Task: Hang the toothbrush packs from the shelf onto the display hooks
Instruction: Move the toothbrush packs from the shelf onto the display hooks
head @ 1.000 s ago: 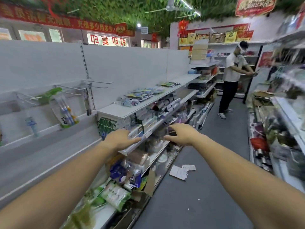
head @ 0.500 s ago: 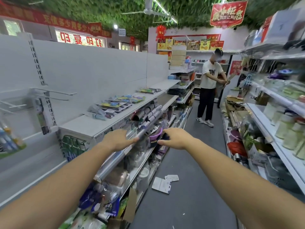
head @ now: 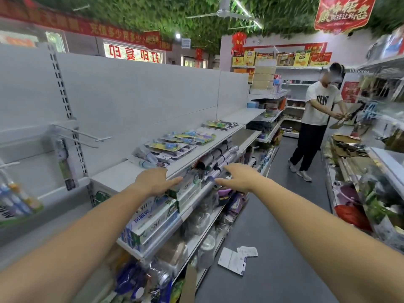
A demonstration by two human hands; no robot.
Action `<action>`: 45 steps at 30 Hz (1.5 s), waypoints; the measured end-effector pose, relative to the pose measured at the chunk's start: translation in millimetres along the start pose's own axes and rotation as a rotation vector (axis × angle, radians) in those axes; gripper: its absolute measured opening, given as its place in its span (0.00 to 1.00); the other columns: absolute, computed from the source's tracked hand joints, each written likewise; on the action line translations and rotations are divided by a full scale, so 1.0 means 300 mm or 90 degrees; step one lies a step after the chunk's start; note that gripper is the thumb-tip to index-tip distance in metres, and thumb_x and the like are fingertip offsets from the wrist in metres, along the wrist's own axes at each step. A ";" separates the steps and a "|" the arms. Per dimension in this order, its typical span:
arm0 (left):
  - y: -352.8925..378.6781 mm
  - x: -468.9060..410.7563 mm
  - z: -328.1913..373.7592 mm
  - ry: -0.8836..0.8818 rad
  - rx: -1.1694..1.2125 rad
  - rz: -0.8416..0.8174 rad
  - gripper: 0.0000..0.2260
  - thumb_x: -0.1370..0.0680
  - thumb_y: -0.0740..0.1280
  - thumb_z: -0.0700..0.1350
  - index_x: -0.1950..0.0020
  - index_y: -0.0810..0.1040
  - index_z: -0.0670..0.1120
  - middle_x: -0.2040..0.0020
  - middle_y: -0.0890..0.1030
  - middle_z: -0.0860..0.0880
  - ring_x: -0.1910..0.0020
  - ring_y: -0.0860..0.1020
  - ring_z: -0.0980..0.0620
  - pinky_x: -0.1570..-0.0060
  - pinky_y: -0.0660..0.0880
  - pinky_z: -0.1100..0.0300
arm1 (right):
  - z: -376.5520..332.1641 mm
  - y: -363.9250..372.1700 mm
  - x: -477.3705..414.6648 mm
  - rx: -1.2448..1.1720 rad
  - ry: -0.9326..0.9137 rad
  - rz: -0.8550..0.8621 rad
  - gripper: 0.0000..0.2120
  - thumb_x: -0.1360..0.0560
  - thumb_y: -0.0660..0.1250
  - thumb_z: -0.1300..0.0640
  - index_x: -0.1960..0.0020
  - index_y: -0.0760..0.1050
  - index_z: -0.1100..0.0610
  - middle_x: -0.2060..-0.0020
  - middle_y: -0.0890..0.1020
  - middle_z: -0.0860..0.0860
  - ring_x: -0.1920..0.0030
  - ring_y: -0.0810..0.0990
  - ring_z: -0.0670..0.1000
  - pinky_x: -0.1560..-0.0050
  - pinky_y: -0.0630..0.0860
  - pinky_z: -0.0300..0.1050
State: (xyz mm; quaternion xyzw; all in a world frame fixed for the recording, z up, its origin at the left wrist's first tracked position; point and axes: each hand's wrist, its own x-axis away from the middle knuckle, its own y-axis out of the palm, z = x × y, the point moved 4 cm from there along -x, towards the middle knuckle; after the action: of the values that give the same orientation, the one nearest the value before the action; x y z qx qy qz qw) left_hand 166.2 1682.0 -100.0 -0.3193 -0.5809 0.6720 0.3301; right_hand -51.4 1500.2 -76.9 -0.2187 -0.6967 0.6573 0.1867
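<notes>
Several toothbrush packs (head: 175, 143) lie flat in a row on the white top shelf (head: 122, 173), with more packs (head: 220, 124) farther along. Bare metal display hooks (head: 87, 136) stick out from the white back panel at the left. One slim pack (head: 64, 162) hangs below them, and another hung pack (head: 15, 197) shows at the far left edge. My left hand (head: 156, 181) reaches over the shelf's front edge, fingers apart, holding nothing. My right hand (head: 240, 177) is stretched out beside it, also empty, short of the packs.
Boxes of toothpaste (head: 153, 224) fill the shelf below my hands. Cards (head: 236, 259) lie on the grey aisle floor. A person in a white T-shirt (head: 317, 119) stands down the aisle by the right-hand shelves (head: 371, 193).
My view has swung right along the shelf, so the hooks and hung packs slid to the left. Both hands have stayed outstretched and empty and are now closer to the packs.
</notes>
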 end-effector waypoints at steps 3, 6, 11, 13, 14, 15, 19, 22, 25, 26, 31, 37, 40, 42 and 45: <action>-0.001 -0.058 0.018 -0.006 0.006 0.002 0.42 0.24 0.51 0.76 0.25 0.70 0.45 0.28 0.76 0.44 0.32 0.75 0.44 0.37 0.74 0.49 | 0.037 -0.009 -0.075 -0.006 -0.014 0.008 0.40 0.22 0.58 0.30 0.21 0.62 0.57 0.25 0.70 0.55 0.27 0.70 0.58 0.29 0.70 0.55; -0.008 -0.153 0.046 -0.035 -0.004 0.007 0.40 0.24 0.51 0.75 0.28 0.73 0.45 0.30 0.77 0.45 0.34 0.76 0.45 0.41 0.74 0.50 | 0.108 -0.017 -0.185 -0.056 -0.028 0.008 0.41 0.23 0.58 0.30 0.20 0.61 0.57 0.24 0.69 0.55 0.27 0.70 0.58 0.29 0.70 0.57; -0.037 -0.323 0.101 -0.088 -0.015 0.036 0.42 0.26 0.49 0.78 0.28 0.74 0.48 0.29 0.77 0.47 0.35 0.77 0.46 0.39 0.76 0.49 | 0.274 -0.065 -0.372 -0.071 -0.071 0.043 0.40 0.22 0.59 0.30 0.20 0.61 0.56 0.23 0.67 0.55 0.25 0.68 0.57 0.27 0.68 0.57; -0.046 -0.391 0.141 -0.105 -0.008 0.035 0.47 0.31 0.46 0.82 0.27 0.74 0.51 0.28 0.76 0.48 0.33 0.76 0.47 0.38 0.75 0.48 | 0.360 -0.086 -0.443 -0.067 -0.083 0.047 0.41 0.23 0.58 0.29 0.21 0.62 0.56 0.24 0.69 0.55 0.27 0.70 0.57 0.29 0.69 0.57; -0.051 -0.425 0.161 -0.116 -0.006 0.033 0.49 0.32 0.45 0.83 0.27 0.74 0.51 0.27 0.76 0.49 0.34 0.77 0.47 0.38 0.75 0.48 | 0.402 -0.094 -0.477 -0.066 -0.086 0.041 0.42 0.23 0.57 0.29 0.21 0.61 0.57 0.24 0.68 0.55 0.27 0.70 0.57 0.28 0.69 0.57; -0.053 -0.464 0.177 -0.130 -0.002 0.034 0.50 0.32 0.45 0.83 0.27 0.74 0.49 0.28 0.76 0.48 0.36 0.78 0.47 0.39 0.76 0.48 | 0.444 -0.100 -0.510 -0.067 -0.090 0.036 0.42 0.23 0.57 0.29 0.20 0.61 0.57 0.23 0.68 0.55 0.26 0.70 0.57 0.28 0.69 0.57; -0.050 -0.597 0.247 -0.167 0.007 0.042 0.45 0.27 0.49 0.79 0.31 0.77 0.44 0.37 0.82 0.44 0.46 0.82 0.47 0.48 0.76 0.53 | 0.580 -0.123 -0.654 -0.062 -0.106 0.033 0.38 0.21 0.57 0.31 0.22 0.64 0.58 0.26 0.72 0.56 0.29 0.72 0.58 0.30 0.71 0.55; -0.035 -0.691 0.282 -0.175 -0.022 0.025 0.38 0.22 0.52 0.73 0.31 0.76 0.44 0.34 0.79 0.45 0.42 0.80 0.45 0.55 0.77 0.54 | 0.648 -0.128 -0.757 -0.062 -0.114 0.017 0.39 0.21 0.57 0.31 0.21 0.62 0.57 0.24 0.69 0.56 0.26 0.69 0.58 0.28 0.68 0.54; -0.034 -0.796 0.269 -0.187 -0.010 0.050 0.42 0.27 0.49 0.78 0.32 0.77 0.47 0.35 0.80 0.47 0.41 0.79 0.45 0.52 0.78 0.53 | 0.707 -0.116 -0.893 -0.065 -0.119 0.015 0.41 0.22 0.57 0.29 0.20 0.60 0.56 0.22 0.67 0.54 0.25 0.67 0.56 0.27 0.67 0.54; -0.031 -0.832 0.255 -0.193 -0.001 0.054 0.45 0.30 0.47 0.81 0.33 0.77 0.49 0.37 0.82 0.48 0.42 0.80 0.47 0.47 0.78 0.51 | 0.722 -0.110 -0.942 -0.063 -0.121 0.014 0.41 0.22 0.56 0.29 0.20 0.60 0.56 0.23 0.67 0.54 0.25 0.67 0.56 0.27 0.67 0.53; -0.010 -1.016 0.185 -0.204 0.035 0.091 0.30 0.23 0.54 0.73 0.41 0.81 0.52 0.51 0.85 0.51 0.57 0.81 0.55 0.48 0.80 0.50 | 0.743 -0.075 -1.173 -0.051 -0.143 -0.001 0.39 0.21 0.57 0.31 0.20 0.60 0.56 0.22 0.66 0.54 0.24 0.67 0.56 0.27 0.67 0.54; -0.011 -1.203 0.085 -0.244 0.034 0.135 0.32 0.20 0.57 0.68 0.29 0.75 0.46 0.30 0.77 0.44 0.33 0.75 0.43 0.36 0.73 0.50 | 0.688 -0.062 -1.470 -0.048 -0.179 -0.028 0.39 0.21 0.58 0.32 0.20 0.61 0.57 0.22 0.66 0.54 0.24 0.66 0.56 0.26 0.66 0.53; -0.026 -1.272 0.023 -0.267 0.045 0.154 0.30 0.19 0.57 0.67 0.31 0.77 0.45 0.31 0.78 0.45 0.33 0.75 0.43 0.36 0.73 0.50 | 0.646 -0.076 -1.606 -0.069 -0.201 -0.007 0.36 0.20 0.59 0.35 0.21 0.62 0.57 0.22 0.67 0.54 0.25 0.67 0.56 0.28 0.66 0.51; -0.029 -1.297 -0.007 -0.280 0.064 0.160 0.29 0.18 0.57 0.66 0.31 0.77 0.44 0.31 0.78 0.46 0.33 0.75 0.44 0.36 0.72 0.50 | 0.623 -0.068 -1.683 -0.045 -0.218 -0.007 0.36 0.19 0.59 0.35 0.21 0.64 0.58 0.24 0.69 0.55 0.26 0.69 0.57 0.30 0.67 0.50; -0.031 -1.326 -0.041 -0.302 0.060 0.168 0.31 0.18 0.57 0.66 0.26 0.74 0.45 0.28 0.76 0.47 0.31 0.74 0.44 0.34 0.72 0.50 | 0.599 -0.044 -1.794 -0.027 -0.237 -0.016 0.36 0.20 0.58 0.34 0.22 0.64 0.57 0.25 0.71 0.55 0.30 0.73 0.57 0.32 0.70 0.51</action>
State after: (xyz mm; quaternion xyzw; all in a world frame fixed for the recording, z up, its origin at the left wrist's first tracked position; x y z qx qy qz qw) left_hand 406.8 1365.8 -74.1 -0.2099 -0.5634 0.7916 0.1091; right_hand 298.5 1053.8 -61.0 -0.0886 -0.7354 0.6693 0.0581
